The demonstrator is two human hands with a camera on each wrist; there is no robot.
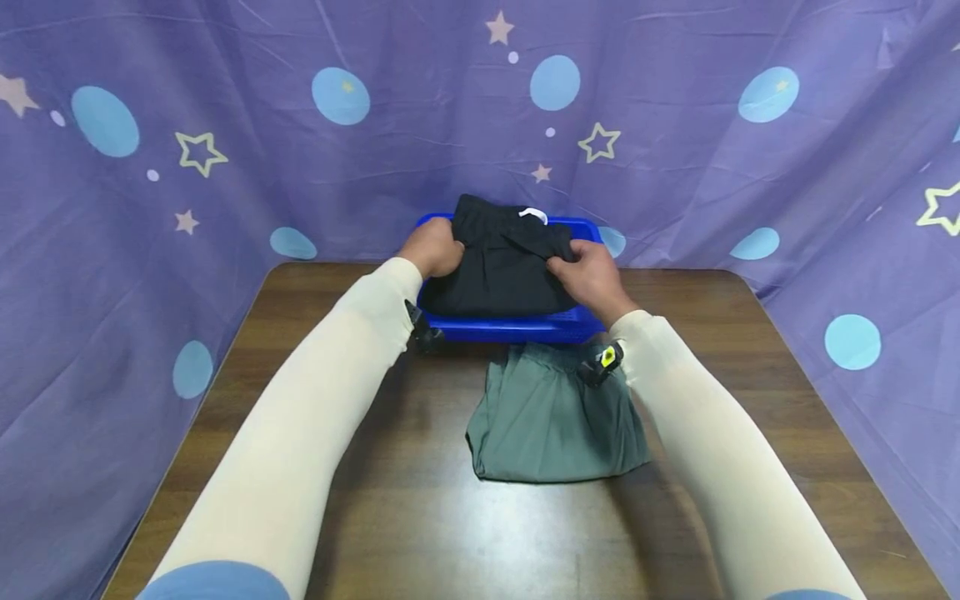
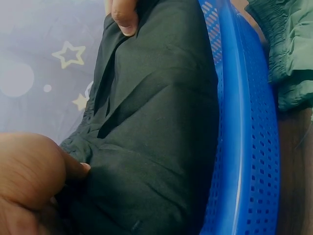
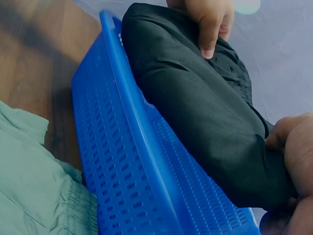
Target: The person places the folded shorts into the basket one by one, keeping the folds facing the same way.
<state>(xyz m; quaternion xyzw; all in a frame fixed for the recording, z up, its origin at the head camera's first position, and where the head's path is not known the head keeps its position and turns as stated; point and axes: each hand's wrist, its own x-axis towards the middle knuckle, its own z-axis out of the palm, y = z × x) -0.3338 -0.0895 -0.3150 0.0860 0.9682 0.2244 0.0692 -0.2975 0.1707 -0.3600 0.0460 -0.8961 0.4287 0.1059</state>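
A folded pair of black shorts [image 1: 498,271] with an elastic waistband and a white drawstring is held over the blue perforated basket [image 1: 517,329]. My left hand [image 1: 435,247] grips its left side, thumb on top of the cloth in the left wrist view. At the other side my right hand [image 1: 588,275] pinches the cloth between thumb and fingers. The shorts cover most of the basket's opening, so what lies inside cannot be made out. In the right wrist view the cloth's near edge hangs above the basket rim [image 3: 142,132].
Folded green shorts [image 1: 558,421] with an elastic waist lie on the wooden table [image 1: 420,517], just in front of the basket and partly below the right wrist. Behind the table hangs a purple curtain [image 1: 450,108] with stars and dots.
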